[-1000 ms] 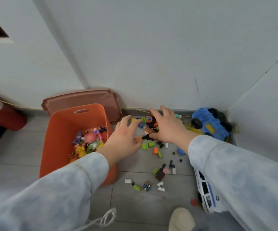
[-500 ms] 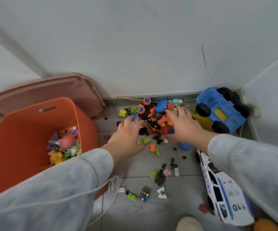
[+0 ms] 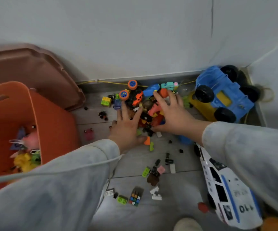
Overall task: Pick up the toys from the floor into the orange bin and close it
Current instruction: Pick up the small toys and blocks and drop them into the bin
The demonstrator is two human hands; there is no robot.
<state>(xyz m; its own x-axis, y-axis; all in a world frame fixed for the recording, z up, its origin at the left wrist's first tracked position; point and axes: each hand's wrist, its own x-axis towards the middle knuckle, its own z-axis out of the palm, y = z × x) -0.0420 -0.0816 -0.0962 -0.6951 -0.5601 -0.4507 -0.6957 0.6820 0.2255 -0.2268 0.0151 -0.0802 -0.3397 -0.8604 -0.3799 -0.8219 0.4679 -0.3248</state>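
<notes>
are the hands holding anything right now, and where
Nothing is gripped: the left hand and right hand press with spread fingers against opposite sides of the toy pile.

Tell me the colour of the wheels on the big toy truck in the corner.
Black wheels on a blue truck; the head view shows them best.
</notes>
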